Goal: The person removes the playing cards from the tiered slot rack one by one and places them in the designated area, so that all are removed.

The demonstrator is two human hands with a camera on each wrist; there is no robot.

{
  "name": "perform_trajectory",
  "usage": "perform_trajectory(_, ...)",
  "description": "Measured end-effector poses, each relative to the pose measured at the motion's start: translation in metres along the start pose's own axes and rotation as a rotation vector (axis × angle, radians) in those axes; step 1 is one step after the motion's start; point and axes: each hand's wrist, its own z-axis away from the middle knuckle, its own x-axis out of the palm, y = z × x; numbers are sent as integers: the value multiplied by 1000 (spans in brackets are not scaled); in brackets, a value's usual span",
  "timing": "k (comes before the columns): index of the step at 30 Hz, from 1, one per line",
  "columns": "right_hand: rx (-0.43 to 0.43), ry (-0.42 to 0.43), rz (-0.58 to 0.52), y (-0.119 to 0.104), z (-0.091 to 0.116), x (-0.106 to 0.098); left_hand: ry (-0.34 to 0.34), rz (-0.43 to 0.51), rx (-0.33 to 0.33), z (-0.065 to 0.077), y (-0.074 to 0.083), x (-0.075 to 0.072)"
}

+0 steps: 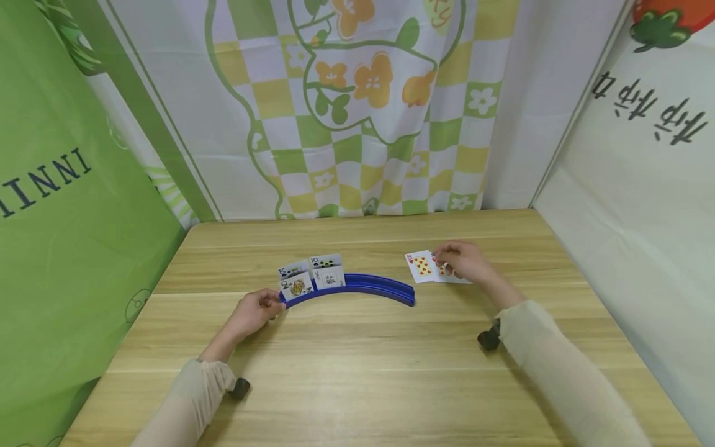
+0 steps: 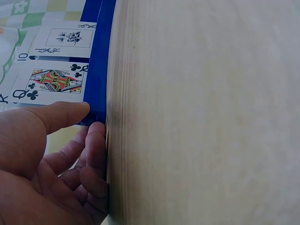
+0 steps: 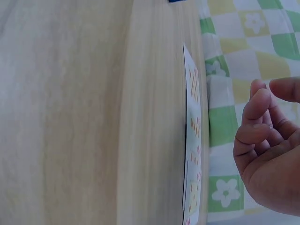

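Note:
A curved blue card holder point(image 1: 385, 287) lies on the table with playing cards standing in its left half. The queen of clubs point(image 2: 56, 84) and a joker point(image 1: 329, 277) are in front; a king point(image 1: 293, 270) and a ten point(image 1: 326, 261) stand behind. My left hand point(image 1: 254, 313) pinches the holder's left end, thumb point(image 2: 70, 115) on its front face. On the right, my right hand point(image 1: 466, 264) hovers over a fanned row of red-suited cards, its fingers point(image 3: 255, 133) loosely bent, with a gap between thumb and forefinger. An eight of hearts point(image 1: 420, 267) is leftmost; the hand partly hides the others.
The wooden table point(image 1: 357, 372) ends at a checked green-and-yellow curtain point(image 1: 368, 155) behind. Green cloth point(image 1: 67, 248) hangs on the left, white cloth point(image 1: 631, 217) on the right. Each wrist carries a small black device point(image 1: 489, 336).

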Motion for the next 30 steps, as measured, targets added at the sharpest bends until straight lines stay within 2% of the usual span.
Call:
perform_trajectory(15,-28,-38,-21,-11,2,17,-2,4,-1,0,0,1)
perform_trajectory(30,-78,-54,9,-25,-1,42,9,5,7,0,1,0)
